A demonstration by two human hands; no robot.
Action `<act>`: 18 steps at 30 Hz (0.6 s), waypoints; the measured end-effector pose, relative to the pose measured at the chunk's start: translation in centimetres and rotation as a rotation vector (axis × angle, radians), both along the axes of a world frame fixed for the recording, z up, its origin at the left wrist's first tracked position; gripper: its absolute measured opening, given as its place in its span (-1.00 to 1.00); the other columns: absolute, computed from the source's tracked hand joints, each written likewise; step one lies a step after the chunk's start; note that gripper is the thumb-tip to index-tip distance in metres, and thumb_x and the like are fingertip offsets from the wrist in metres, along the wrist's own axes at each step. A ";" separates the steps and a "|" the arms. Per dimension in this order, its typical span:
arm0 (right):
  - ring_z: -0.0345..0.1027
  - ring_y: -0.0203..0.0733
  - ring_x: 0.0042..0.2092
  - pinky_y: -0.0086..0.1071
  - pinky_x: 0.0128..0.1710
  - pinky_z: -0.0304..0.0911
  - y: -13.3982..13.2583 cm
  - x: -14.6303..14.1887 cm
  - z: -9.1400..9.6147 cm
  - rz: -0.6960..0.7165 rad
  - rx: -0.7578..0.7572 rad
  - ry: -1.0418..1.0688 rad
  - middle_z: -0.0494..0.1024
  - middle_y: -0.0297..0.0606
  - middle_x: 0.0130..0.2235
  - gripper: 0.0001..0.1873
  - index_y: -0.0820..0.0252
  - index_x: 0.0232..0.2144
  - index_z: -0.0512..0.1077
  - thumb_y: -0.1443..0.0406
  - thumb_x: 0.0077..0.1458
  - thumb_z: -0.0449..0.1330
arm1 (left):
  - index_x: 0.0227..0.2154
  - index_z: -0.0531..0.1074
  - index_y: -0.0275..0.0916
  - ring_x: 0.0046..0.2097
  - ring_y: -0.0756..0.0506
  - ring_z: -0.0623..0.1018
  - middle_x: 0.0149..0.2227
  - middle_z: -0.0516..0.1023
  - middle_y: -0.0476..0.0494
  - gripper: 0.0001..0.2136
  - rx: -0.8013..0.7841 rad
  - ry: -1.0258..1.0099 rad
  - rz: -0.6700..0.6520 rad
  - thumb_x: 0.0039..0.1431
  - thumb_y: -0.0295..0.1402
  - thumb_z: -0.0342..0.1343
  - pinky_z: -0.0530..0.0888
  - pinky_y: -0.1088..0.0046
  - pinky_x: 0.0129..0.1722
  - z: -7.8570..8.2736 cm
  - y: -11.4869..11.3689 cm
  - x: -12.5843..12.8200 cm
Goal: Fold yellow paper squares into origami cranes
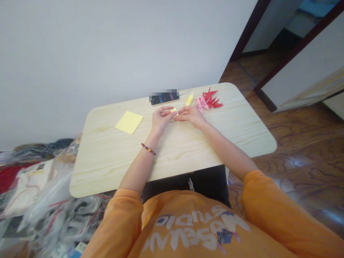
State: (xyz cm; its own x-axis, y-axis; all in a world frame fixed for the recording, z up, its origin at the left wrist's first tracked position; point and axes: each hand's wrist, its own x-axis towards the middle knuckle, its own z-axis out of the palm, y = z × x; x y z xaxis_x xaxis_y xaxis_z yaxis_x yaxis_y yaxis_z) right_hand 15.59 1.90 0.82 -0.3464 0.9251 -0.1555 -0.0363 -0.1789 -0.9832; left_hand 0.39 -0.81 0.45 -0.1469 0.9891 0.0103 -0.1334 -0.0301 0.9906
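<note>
Between my two hands is a small folded piece of yellow paper (174,111), held just above the table. My left hand (161,117) pinches its left side between thumb and fingers. From the right, my right hand (190,115) has its fingertips closed on the lower right edge of the same paper. Fingers cover part of it, so its exact folded shape is hard to make out. A flat yellow square of paper (129,122) lies to the left of my left hand. Past my right hand lies a folded yellow paper piece (189,99), beside pink folded paper (201,103) and red folded paper cranes (211,97).
A phone (164,97) lies at the back of the pale wooden table (107,154), close to the wall. Plastic-wrapped bundles (51,193) cover the floor on the left. A doorway and wooden floor (298,154) are on the right.
</note>
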 end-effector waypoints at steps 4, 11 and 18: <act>0.48 -0.21 -0.41 -0.32 -0.34 0.45 -0.3 -0.2 -0.1 0.016 0.066 -0.039 0.59 -0.20 -0.48 -0.72 0.25 -0.53 0.48 0.25 -0.32 0.45 | -0.35 0.51 -0.25 -0.47 0.00 0.53 -0.52 0.56 -0.05 -0.65 0.003 -0.026 0.047 -0.28 -0.30 0.39 0.48 0.44 -0.37 -0.5 0.2 0.0; 0.48 -0.23 -0.43 -0.37 -0.38 0.43 -0.1 -0.2 0.1 0.087 0.045 -0.007 0.59 -0.20 -0.49 -0.63 0.24 -0.53 0.49 0.06 -0.28 0.41 | -0.39 0.49 -0.23 -0.48 0.06 0.51 -0.52 0.55 0.00 -0.69 -0.064 -0.188 0.056 -0.28 -0.37 0.40 0.45 0.53 -0.39 -0.7 0.4 0.0; 0.43 -0.27 -0.32 -0.38 -0.31 0.37 0.2 0.7 0.7 -0.029 0.571 -0.163 0.57 -0.22 -0.27 -0.76 0.18 -0.37 0.55 0.22 -0.16 0.36 | -0.40 0.55 -0.25 -0.42 0.08 0.52 -0.40 0.59 -0.05 -0.77 -0.224 -0.245 0.018 -0.22 -0.48 0.37 0.46 0.54 -0.33 -0.6 0.8 -0.7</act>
State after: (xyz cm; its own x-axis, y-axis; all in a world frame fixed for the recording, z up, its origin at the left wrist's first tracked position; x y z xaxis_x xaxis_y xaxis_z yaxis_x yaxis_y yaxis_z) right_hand 16.27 2.14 1.54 -0.3328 0.8869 0.3203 0.1262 0.3785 -0.9169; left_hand -0.26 -0.05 -0.16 -0.1355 0.9600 -0.2449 -0.3701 0.1803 0.9113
